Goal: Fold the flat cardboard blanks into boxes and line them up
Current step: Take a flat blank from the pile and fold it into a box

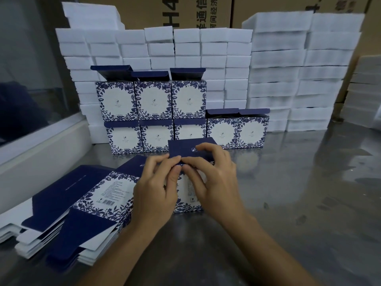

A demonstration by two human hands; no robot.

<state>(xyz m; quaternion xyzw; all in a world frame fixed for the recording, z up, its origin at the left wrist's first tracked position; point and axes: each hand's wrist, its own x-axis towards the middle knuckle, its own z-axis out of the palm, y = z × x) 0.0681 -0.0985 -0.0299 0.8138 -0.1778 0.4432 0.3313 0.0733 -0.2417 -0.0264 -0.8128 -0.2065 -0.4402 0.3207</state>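
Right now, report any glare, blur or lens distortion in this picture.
Head view: the metal table shows soft glare and smeared reflections of the white foam stacks; wide-angle bending tilts those stacks near the frame edges; the left hand, right hand and the box they hold look slightly soft; the folded boxes read clearly.

Behind your work, white foam blocks (276, 58) stack high on the steel table (309, 193), brown cartons (206, 11) behind them, window (31, 69) at left.
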